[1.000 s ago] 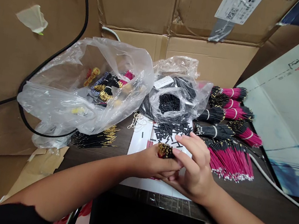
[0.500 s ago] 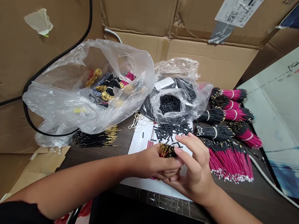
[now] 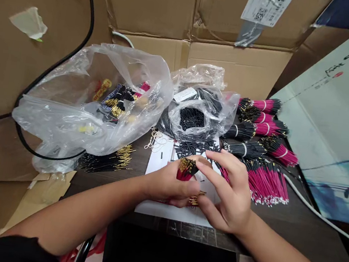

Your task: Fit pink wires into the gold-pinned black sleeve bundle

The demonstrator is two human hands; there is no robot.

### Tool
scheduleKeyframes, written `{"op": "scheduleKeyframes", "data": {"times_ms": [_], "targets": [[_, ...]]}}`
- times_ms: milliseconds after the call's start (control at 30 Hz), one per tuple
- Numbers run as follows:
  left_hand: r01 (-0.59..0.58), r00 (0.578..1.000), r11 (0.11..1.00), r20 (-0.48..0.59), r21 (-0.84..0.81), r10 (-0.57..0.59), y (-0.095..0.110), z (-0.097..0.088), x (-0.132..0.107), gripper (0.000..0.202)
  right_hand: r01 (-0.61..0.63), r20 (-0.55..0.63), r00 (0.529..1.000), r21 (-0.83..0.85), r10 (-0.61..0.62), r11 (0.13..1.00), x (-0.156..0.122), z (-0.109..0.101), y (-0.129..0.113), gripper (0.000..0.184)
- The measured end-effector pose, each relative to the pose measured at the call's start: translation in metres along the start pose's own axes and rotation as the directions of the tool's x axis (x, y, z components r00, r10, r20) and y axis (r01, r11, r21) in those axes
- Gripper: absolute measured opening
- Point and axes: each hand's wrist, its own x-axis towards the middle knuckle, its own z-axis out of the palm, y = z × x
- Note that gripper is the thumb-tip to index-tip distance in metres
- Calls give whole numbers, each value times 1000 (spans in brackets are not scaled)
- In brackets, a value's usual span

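My left hand (image 3: 167, 182) is wrapped round a bundle of pink wires (image 3: 184, 174) with gold and black tips that point up out of the fist. More gold tips (image 3: 196, 198) stick out below the left thumb, towards my right hand. My right hand (image 3: 231, 190) has its fingers spread, and its index fingertip reaches the black-tipped edge of the bundle. Its thumb lies close to the lower gold tips; I cannot tell whether it touches them. Behind the hands, loose black sleeves (image 3: 188, 149) are scattered on white paper (image 3: 160, 161).
An open plastic bag (image 3: 189, 118) of black sleeves stands behind the paper. A larger clear bag (image 3: 60, 122) with wire bundles is at left, black wires (image 3: 101, 161) beside it. Tied bundles (image 3: 247, 149) and loose pink wires (image 3: 268, 182) lie right, near a white cable (image 3: 313, 211).
The view has shifted slightly right. My right hand has drawn a little away from my left, and the bundle shows more pink. Gold tips now show below the left thumb.
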Motion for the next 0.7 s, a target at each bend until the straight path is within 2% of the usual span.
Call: {"op": "scheduleKeyframes", "data": {"times_ms": [67,100,300,533,700], "targets": [[-6,1000,997,-5,-83,5,-3,0,0,74,-32,-36,999,-37,31,999,0,-1,-1,47],[-7,1000,995,-11,-95,6,-4,0,0,79,-49,-56,997,-58,45,997,1,-1,-2,47],[22,997,988,-67,-152,-32,-9,1,2,83,-105,-127,988,-128,89,986,2,1,-2,45],[57,989,992,-132,-110,-72,-6,8,5,93,-72,-135,990,-173,49,982,3,0,-2,38],[78,987,992,-134,-97,-90,-5,10,5,93,-32,-132,991,-212,4,977,4,-1,-3,37]]}}
